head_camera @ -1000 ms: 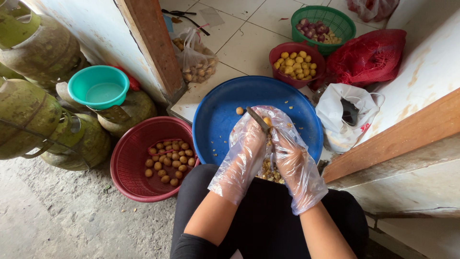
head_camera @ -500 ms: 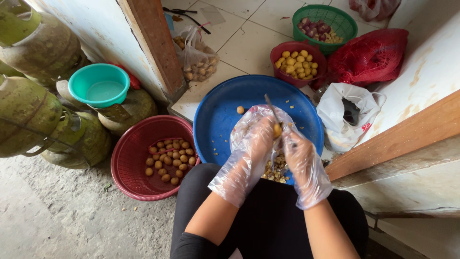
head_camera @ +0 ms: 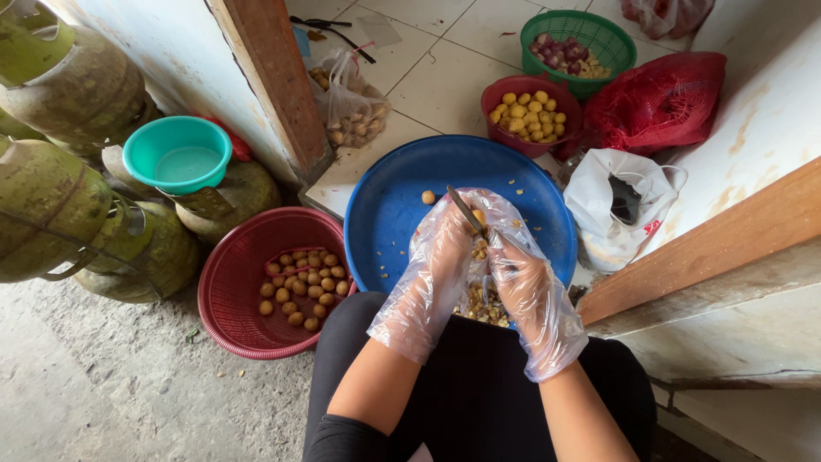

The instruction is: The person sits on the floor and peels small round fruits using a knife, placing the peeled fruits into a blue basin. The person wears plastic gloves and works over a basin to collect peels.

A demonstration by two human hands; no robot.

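Over the blue basin (head_camera: 385,222), gloved left hand (head_camera: 440,257) grips a knife (head_camera: 466,212); right hand (head_camera: 522,282) fingers' hold unclear.

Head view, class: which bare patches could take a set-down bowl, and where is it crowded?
Free: the white floor tiles between the clear bag of small tubers and the red bowl of peeled yellow pieces; the upper left of the round blue plastic basin. Crowded: the basin's near edge, under both gloved hands.

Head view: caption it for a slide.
Gloved hands, left and right, peel a small fruit with a knife over a blue basin.
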